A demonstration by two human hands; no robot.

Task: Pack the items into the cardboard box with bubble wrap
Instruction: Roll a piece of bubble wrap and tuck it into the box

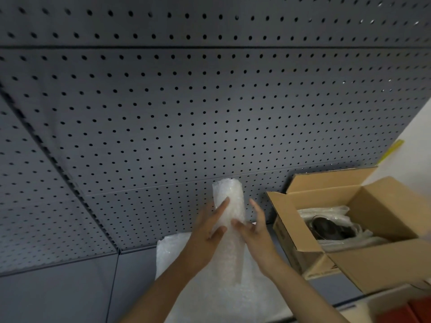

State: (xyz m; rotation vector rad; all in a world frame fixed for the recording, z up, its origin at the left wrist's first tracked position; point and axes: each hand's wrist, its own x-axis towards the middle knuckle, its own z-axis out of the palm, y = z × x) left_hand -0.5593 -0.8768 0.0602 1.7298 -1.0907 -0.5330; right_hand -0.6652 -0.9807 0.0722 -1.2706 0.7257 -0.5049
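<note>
A tall bundle rolled in bubble wrap (pixel 229 194) stands upright on a loose bubble wrap sheet (pixel 210 287) in front of the pegboard. My left hand (pixel 207 236) holds the bundle from the left, with a finger and the thumb laid across its front. My right hand (pixel 255 234) is at its right side, the thumb touching the wrap and the fingers straight, a little off the bundle's edge. To the right stands the open cardboard box (pixel 384 259). Inside it a dark round item (pixel 331 228) lies among bubble wrap.
A grey pegboard wall (pixel 163 113) fills the view behind the work surface. The box's flaps (pixel 326 178) stand open toward the wall and toward me. Red objects (pixel 410 311) show blurred at the bottom right corner. A yellow strip (pixel 390 151) marks the white wall at right.
</note>
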